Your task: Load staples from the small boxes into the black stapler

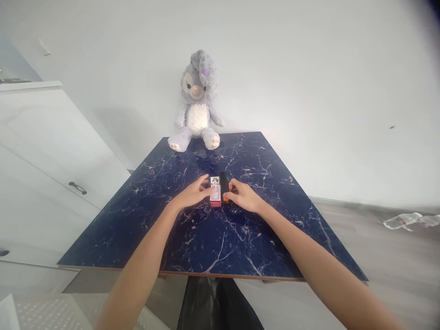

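Observation:
A small red and white box (215,192) lies in the middle of a dark blue marble-patterned table (172,238). Right beside it lies a slim black object with an orange tip (224,182). My left hand (193,193) rests on the table with its fingers pinched on the left side of the box. My right hand (244,196) has its fingers curled round the near end of the black object. Both forearms reach in from the bottom of the view.
A grey plush rabbit (197,105) sits at the table's far edge against a white wall. A white cabinet with a dark handle (77,187) stands on the left. Crumpled clear plastic (409,220) lies on the floor at right. The table's near edge (213,275) is close to me.

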Motion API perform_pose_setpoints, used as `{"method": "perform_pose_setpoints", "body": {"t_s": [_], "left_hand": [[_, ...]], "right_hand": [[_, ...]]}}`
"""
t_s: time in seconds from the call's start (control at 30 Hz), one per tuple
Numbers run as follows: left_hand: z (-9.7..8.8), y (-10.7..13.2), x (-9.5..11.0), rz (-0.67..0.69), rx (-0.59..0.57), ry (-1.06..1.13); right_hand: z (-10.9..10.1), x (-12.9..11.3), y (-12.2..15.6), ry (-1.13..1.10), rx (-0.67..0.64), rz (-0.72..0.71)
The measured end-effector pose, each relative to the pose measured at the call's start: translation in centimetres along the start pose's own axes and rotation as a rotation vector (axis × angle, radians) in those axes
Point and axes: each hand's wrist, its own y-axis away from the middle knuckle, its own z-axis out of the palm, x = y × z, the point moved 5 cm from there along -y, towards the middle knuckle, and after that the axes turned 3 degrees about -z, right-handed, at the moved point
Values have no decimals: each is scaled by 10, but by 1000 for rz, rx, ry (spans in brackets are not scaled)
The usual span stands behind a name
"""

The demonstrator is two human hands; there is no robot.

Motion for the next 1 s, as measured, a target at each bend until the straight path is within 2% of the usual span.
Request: {"method": "perform_pose_setpoints", "body": {"t_s": [0.1, 0.17, 0.33, 0.5, 0.67, 0.77, 0.83, 1.0], "left_hand": [[4, 11, 7, 35, -164, -34], [12, 16, 12, 56, -195, -88], [21, 14, 19, 72, -10, -315], [21, 10, 20, 108, 27, -359], [26, -2, 21, 171, 141, -477], [41, -26, 30, 256, 194, -502], [59, -51, 43, 308, 211, -481], [126, -133, 87, 334, 209, -474]], "right_hand": [[-1, -1, 0, 0, 66, 1], [-2, -4, 0, 27, 115, -7], [-3, -9, 2, 38, 114, -9], [-7, -8, 4, 87, 133, 38], [-15, -2, 1, 163, 226, 80], [-31, 11, -2, 216, 328, 150], [-49, 26, -2, 250, 415, 237], [-109, 77, 11, 383, 686, 414]]}}
